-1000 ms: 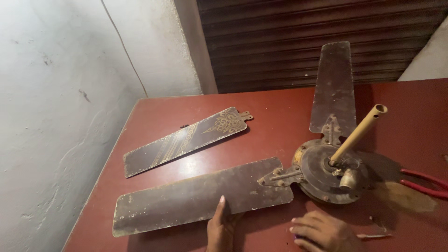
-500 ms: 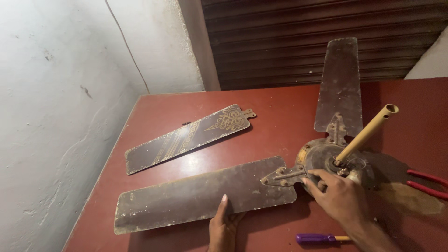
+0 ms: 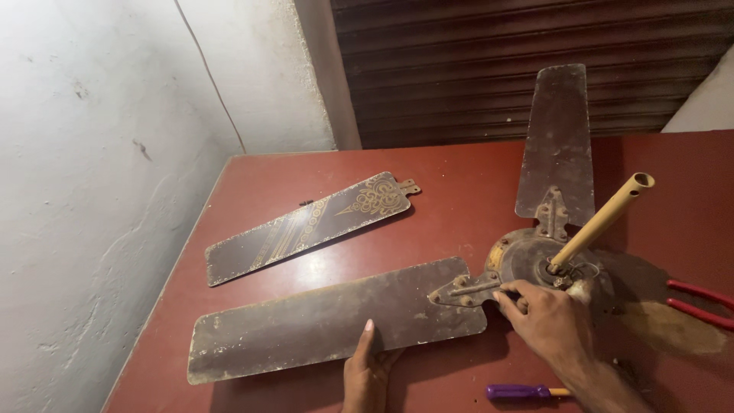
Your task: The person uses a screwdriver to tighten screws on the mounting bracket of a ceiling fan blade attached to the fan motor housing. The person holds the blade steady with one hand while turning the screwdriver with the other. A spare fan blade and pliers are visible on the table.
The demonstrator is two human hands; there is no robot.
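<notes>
An old ceiling fan lies on the right half of a red table. The right hand pinches the metal bracket that joins the near blade to the fan's round middle. The left hand lies flat and open on that blade's near edge, close to the table's front edge. A tan rod sticks up from the fan. A loose blade with gold swirls lies toward the left edge. A purple-handled screwdriver lies near the front edge, and red handles at the right edge.
</notes>
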